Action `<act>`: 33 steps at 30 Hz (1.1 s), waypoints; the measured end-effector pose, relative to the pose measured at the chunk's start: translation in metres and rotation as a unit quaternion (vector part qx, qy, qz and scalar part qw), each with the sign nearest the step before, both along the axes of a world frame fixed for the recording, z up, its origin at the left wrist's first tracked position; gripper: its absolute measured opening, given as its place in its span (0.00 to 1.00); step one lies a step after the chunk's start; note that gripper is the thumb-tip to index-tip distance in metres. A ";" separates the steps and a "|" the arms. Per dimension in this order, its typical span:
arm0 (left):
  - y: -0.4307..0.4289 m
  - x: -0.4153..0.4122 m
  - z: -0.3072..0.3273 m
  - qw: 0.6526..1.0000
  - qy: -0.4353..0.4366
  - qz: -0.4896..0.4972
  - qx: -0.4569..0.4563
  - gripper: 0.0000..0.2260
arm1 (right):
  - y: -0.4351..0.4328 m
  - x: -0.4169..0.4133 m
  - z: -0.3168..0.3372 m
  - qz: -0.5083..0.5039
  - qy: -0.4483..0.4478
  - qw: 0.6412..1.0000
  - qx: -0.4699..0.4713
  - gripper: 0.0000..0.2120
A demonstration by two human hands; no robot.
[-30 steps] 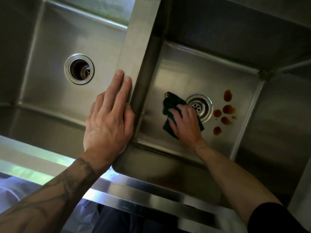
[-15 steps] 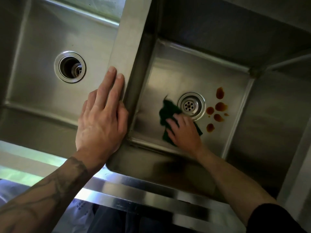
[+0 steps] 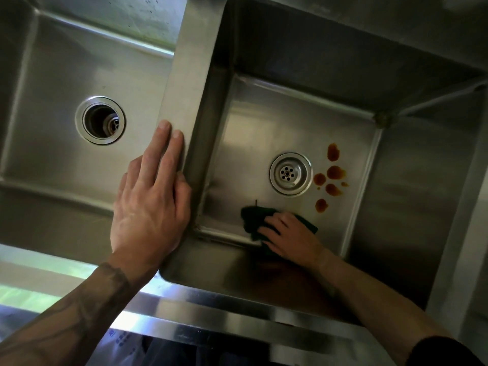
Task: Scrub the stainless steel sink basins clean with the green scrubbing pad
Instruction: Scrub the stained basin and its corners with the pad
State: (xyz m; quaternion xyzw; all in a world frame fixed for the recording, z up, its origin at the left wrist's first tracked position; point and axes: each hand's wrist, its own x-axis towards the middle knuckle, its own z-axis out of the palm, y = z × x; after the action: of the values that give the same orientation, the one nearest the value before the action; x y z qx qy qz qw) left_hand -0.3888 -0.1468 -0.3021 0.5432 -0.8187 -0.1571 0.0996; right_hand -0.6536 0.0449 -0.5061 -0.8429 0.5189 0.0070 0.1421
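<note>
Two stainless steel basins lie side by side. In the right basin [image 3: 264,122] my right hand [image 3: 289,235] presses the dark green scrubbing pad [image 3: 252,216] flat on the floor at the near edge, just below the strainer drain [image 3: 290,173]. Most of the pad is under my fingers; its ends stick out left and right. Several brown stains [image 3: 333,175] sit right of the drain. My left hand [image 3: 150,207] rests flat, fingers together, on the divider [image 3: 184,75] between the basins. The left basin [image 3: 52,75] holds nothing.
An open drain hole [image 3: 100,120] sits in the middle of the left basin. A bright steel front rim [image 3: 211,310] runs along the near edge. The right basin's walls are deep and dark, and grime marks its far right corner [image 3: 383,118].
My right hand has dragged the pad from beside the drain's left rim down toward the basin's near edge. The drain is now fully uncovered. My left hand has stayed on the divider.
</note>
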 end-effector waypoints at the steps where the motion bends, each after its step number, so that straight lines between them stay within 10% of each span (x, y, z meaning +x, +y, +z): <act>1: 0.001 0.000 0.000 1.000 0.001 0.002 0.003 0.27 | -0.002 -0.006 0.001 0.007 0.002 1.000 0.002 0.22; 7: -0.001 0.000 -0.001 1.000 0.009 0.003 0.004 0.26 | -0.055 0.006 0.003 -0.292 -0.020 0.955 -0.054 0.19; 13: -0.001 0.000 -0.001 1.000 0.018 -0.001 0.009 0.26 | 0.010 -0.023 0.011 -0.023 0.028 0.999 -0.003 0.21; 18: -0.001 0.002 -0.006 1.000 0.018 0.001 -0.008 0.26 | -0.034 -0.014 0.005 -0.306 0.019 0.951 -0.037 0.20; 24: 0.000 0.004 -0.009 1.000 0.018 -0.005 -0.013 0.25 | 0.018 -0.023 0.016 -0.077 0.018 0.997 -0.011 0.23; 30: -0.002 0.003 -0.010 1.000 0.013 -0.003 -0.017 0.25 | -0.015 -0.039 0.008 -0.390 0.052 0.918 -0.047 0.18; 33: -0.001 0.004 -0.010 1.000 0.018 -0.001 -0.010 0.25 | 0.006 -0.020 0.006 -0.299 0.043 0.953 -0.025 0.20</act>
State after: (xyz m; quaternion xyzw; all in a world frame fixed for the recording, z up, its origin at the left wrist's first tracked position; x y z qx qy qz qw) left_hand -0.3845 -0.1473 -0.3122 0.5388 -0.8187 -0.1586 0.1196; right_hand -0.6738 0.0511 -0.5004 -0.6512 0.7530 -0.0121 0.0942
